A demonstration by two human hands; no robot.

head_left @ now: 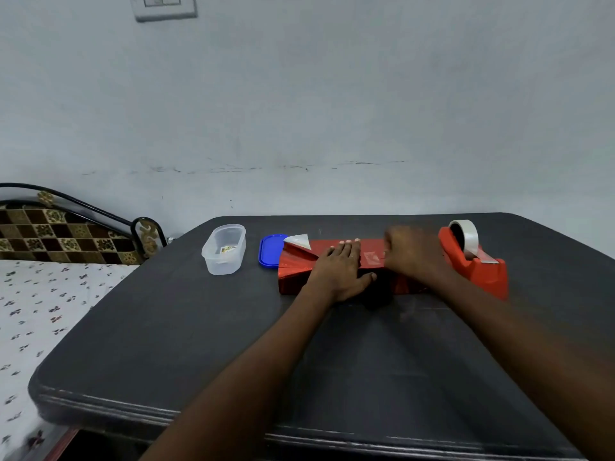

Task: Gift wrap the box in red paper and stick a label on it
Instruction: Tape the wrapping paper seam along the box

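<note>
- Red paper [332, 249] already covers the long top and the near side of the box [293, 284], which lies on the dark bench [199, 344], toward its far edge, between a blue lid [269, 251] and a red tape dispenser [479, 261].
- On the top of the box a short piece of clear tape [371, 257] seems to sit over the seam, so I judge the long seam is closed or nearly closed.
- At the left end of the box the paper is folded into triangles, and one flap [298, 241] stands up and shows its white back; this end is not yet taped down.
- The left hand [339, 274] lies flat on the box with straight fingers, the thumb spread to the side, and it presses the paper down.
- The right hand [412, 251] is over the right part of the box, just beside the dispenser; it is blurred, so I cannot tell if its fingers pinch something or only press.
- The right end of the box is hidden behind this hand, so I cannot say whether it is folded.
- A clear plastic container [223, 249] stands to the left of the lid, with a small printed thing inside; it is perhaps the label, but it is too small to be sure.
- In my judgement the task is about half done: the ends must be closed and taped, and the label is not yet on the box.
</note>
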